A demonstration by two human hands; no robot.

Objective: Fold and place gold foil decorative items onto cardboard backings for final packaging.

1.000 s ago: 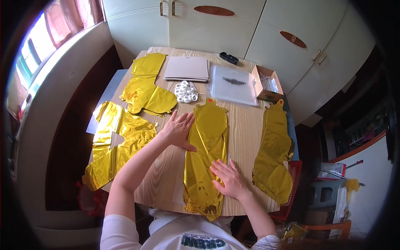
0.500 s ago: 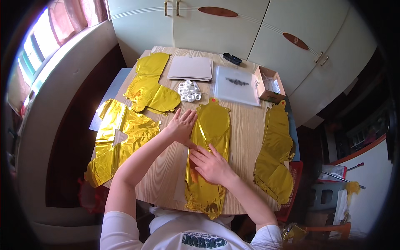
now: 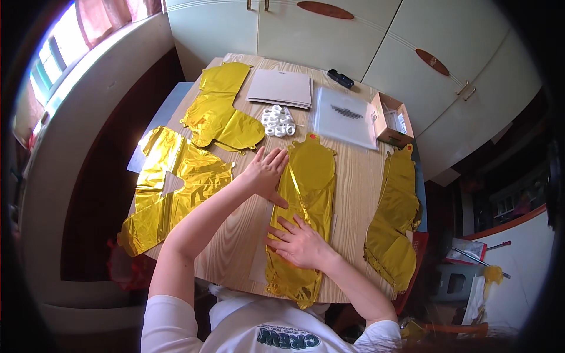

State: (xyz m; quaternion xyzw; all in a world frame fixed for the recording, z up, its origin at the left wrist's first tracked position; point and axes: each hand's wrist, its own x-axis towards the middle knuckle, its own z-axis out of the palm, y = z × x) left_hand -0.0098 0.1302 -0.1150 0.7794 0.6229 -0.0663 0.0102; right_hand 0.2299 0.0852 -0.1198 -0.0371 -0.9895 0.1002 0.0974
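Observation:
A flat gold foil balloon (image 3: pixel 312 170), folded into a long strip with a red spot at its far tab, lies lengthwise on the table in front of me. My left hand (image 3: pixel 268 173) rests along its left edge, fingers stretched toward the far end and thumb on the foil. Lower down, my right hand (image 3: pixel 299 242) lies flat on the foil with its fingers spread. A pale sheet partly shows beneath the balloon. Neither hand grips anything.
More flat gold foil balloons lie around: one far left (image 3: pixel 223 115), one near left (image 3: pixel 176 191), one at right (image 3: pixel 394 220). Toward the back are grey cards (image 3: pixel 279 88), white rolls (image 3: pixel 278 122), clear plastic bags (image 3: pixel 344 120), a cardboard box (image 3: pixel 391 120) and a black object (image 3: pixel 340 79).
My right hand has slid slightly nearer to me along the foil and its fingers have spread. The hands are now farther apart. The whole view has shifted a little.

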